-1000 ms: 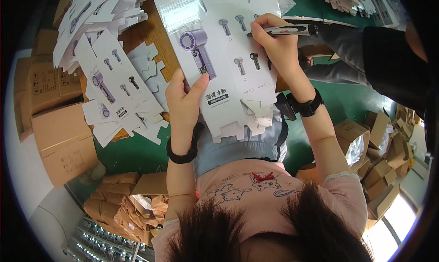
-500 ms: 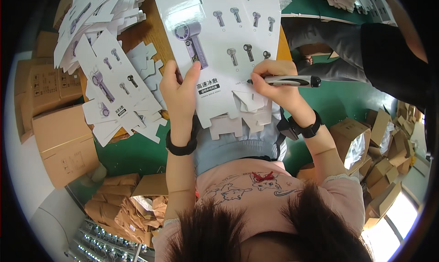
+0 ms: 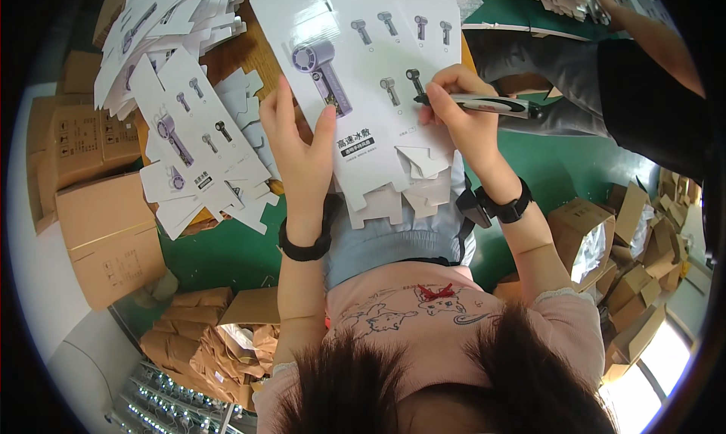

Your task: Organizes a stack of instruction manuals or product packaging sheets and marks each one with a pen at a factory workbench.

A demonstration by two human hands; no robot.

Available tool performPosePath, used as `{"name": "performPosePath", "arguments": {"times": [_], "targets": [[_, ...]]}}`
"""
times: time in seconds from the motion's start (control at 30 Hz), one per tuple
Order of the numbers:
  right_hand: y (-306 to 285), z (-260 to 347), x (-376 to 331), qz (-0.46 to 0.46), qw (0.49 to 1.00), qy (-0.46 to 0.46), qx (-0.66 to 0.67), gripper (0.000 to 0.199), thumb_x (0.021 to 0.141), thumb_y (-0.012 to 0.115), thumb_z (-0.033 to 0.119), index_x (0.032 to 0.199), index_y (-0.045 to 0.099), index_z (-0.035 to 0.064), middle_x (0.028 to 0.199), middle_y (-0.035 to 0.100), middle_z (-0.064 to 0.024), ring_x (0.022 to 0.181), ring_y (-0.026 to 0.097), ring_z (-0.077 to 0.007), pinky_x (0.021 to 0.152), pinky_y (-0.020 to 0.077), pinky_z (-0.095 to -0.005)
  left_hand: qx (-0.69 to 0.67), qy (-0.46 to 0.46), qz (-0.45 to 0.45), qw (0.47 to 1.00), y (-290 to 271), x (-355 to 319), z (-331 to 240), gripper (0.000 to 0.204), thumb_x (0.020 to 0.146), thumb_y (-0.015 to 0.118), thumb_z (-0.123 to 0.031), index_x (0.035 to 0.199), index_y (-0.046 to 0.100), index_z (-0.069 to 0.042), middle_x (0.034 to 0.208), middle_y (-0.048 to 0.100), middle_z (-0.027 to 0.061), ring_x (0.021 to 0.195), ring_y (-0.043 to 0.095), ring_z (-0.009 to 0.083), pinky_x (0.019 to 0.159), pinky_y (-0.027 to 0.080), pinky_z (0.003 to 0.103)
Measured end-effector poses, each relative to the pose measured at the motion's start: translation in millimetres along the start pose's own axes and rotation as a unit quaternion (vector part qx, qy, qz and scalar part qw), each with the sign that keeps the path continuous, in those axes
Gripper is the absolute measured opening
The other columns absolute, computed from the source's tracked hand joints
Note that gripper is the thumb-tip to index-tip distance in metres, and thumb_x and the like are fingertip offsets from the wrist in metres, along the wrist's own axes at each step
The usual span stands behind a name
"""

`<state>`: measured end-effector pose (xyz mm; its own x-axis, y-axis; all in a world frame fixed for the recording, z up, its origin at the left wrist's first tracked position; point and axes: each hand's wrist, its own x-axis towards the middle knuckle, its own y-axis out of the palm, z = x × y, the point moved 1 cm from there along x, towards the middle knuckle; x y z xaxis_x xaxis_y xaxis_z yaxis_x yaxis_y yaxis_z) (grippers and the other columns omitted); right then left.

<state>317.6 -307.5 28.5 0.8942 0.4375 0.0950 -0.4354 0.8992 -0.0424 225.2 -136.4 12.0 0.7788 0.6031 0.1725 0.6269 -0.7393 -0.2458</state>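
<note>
A white flat carton sheet [image 3: 363, 93], printed with a large purple handheld fan and several small fans, lies tilted in front of me, its lower end over my lap. My left hand [image 3: 302, 150] grips its left edge, thumb on the printed face and some fingers out of sight beneath. In my right hand [image 3: 467, 124] is a black and grey marker pen [image 3: 488, 105]. The pen's tip is by the dark small fan print, with its barrel pointing right. More sheet ends [image 3: 378, 205] stick out under the lower edge.
Piled carton sheets [image 3: 170, 33] and a loose printed sheet [image 3: 198, 135] cover the wooden table's [image 3: 261, 44] left side. A closed cardboard box [image 3: 110, 237] stands left, opened boxes [image 3: 578, 233] at right. Another person in grey trousers [image 3: 529, 71] is at the far right, one arm over other sheets.
My right hand has moved up with the marker pen, from the small print near the bottom to the dark fan print. The carton sheet has tilted slightly, and my left thumb and fingers have shifted.
</note>
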Motion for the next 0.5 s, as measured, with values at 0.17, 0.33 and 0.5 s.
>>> {"name": "performPosePath", "arguments": {"times": [0.17,0.33,0.5], "targets": [[1.0,-9.4,-0.6,0.018,0.999,-0.015,-0.038,0.008,0.081,0.053,0.006,0.078,0.051,-0.0010,0.058,0.052,-0.0018,0.050,0.052,-0.0064,0.046,0.0360,-0.0159,0.314,0.175,-0.025,0.933,3.8,-4.4,-14.9,0.057,0.078,0.057,-0.014,0.126,0.032,0.003,0.120,0.034,0.0197,0.101,0.037,0.0294,0.086,0.033,0.037],[3.2,-8.9,-0.9,0.012,1.000,-0.014,-0.018,0.008,0.081,0.053,0.006,0.077,0.050,-0.0009,0.058,0.051,-0.0015,0.050,0.052,-0.0071,0.046,0.0373,-0.0173,0.364,0.215,0.017,0.906,6.5,-9.5,-33.6,0.058,0.077,0.057,-0.012,0.127,0.031,0.002,0.126,0.030,0.0213,0.107,0.029,0.0371,0.092,0.025,0.042],[4.0,-11.0,-0.9,-0.008,0.999,0.006,0.036,0.008,0.082,0.052,0.005,0.077,0.050,-0.0012,0.056,0.048,-0.0013,0.051,0.052,-0.0079,0.048,0.0395,-0.0187,0.180,0.153,0.039,0.971,10.5,-9.1,-33.5,0.053,0.076,0.057,-0.011,0.123,0.035,0.002,0.128,0.030,0.0217,0.111,0.030,0.0355,0.092,0.027,0.040]]}}
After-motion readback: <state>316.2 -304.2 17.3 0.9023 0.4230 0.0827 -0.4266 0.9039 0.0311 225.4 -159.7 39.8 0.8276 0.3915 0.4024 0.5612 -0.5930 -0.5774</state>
